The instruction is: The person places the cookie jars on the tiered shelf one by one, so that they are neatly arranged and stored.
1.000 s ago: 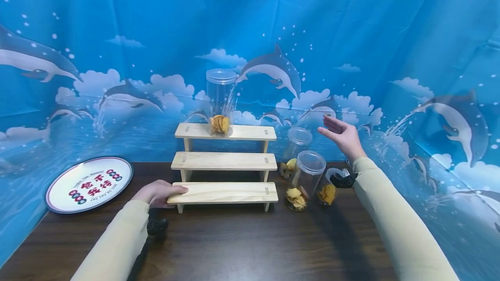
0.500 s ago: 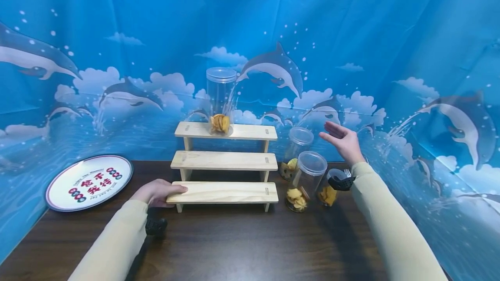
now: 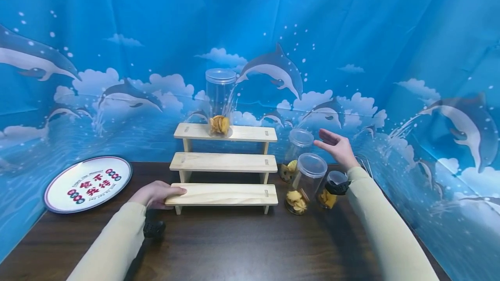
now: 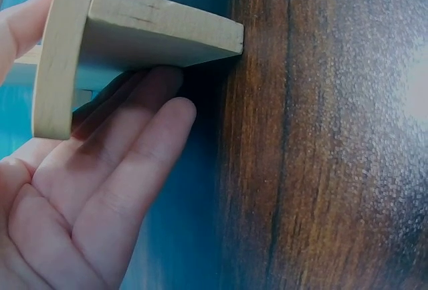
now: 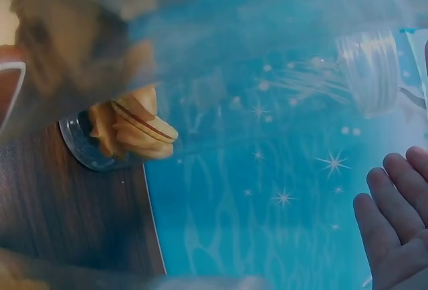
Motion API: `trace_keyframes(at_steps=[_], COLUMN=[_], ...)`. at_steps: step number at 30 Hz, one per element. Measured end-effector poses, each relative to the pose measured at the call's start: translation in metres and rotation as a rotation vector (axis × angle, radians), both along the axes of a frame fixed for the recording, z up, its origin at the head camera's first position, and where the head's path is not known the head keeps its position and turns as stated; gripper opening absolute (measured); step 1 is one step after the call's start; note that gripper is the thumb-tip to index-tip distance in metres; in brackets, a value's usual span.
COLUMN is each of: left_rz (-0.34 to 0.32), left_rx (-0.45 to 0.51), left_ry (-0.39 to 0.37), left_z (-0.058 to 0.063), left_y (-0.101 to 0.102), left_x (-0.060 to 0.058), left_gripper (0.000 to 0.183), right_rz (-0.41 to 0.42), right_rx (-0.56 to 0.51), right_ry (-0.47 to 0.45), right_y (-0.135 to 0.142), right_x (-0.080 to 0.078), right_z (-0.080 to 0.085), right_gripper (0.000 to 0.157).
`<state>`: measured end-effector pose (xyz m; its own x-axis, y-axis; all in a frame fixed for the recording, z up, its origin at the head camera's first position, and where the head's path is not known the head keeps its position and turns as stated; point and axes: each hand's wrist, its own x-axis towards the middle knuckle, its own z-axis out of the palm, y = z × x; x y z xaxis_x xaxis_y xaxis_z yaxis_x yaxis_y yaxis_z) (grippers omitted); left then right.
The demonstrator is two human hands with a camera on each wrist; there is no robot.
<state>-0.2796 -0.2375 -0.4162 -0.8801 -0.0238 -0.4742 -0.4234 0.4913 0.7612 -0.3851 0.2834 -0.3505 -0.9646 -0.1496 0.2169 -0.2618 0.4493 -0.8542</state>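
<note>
My left hand (image 3: 158, 194) grips the left end of the lowest step of a three-tier wooden display stand (image 3: 224, 194). Its thumb lies on top; in the left wrist view the fingers (image 4: 144, 146) reach beneath the board. A clear lidded jar (image 3: 220, 103) with yellow snacks at its bottom stands on the top step. My right hand (image 3: 339, 147) is held up with fingers extended and nothing in it, just right of the back clear jar (image 3: 298, 140). A front jar (image 3: 310, 170) and a right jar (image 3: 327, 196), partly behind the wrist strap, hold snacks too.
A white plate (image 3: 58, 190) with red lettering leans at the left against the blue dolphin backdrop (image 3: 156, 34). A metal object, partly hidden by the right sleeve, lies behind the right wrist. Everything stands on a dark wooden table (image 3: 234, 246).
My right hand has come down and slightly left, closer to the back jar. The left hand keeps its hold on the lowest step, and the jars have not moved.
</note>
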Motion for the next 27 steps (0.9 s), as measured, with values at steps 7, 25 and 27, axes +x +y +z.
trace_keyframes(at_steps=[7, 25, 27], left_rz=[-0.011, -0.014, -0.012], left_rx=[-0.021, -0.009, -0.016], left_ry=[0.011, 0.009, 0.007], left_z=[-0.003, 0.001, 0.002], left_y=[0.001, 0.001, 0.0], left_x=[-0.001, 0.001, 0.001], left_gripper=[0.055, 0.049, 0.049], right_rz=[0.043, 0.048, 0.053], right_rx=[-0.002, -0.016, -0.004], right_ry=[-0.033, -0.061, -0.066], right_y=[-0.005, -0.009, -0.011], right_x=[-0.003, -0.01, -0.012], right_z=[-0.005, -0.012, -0.011], right_gripper=[0.076, 0.075, 0.077])
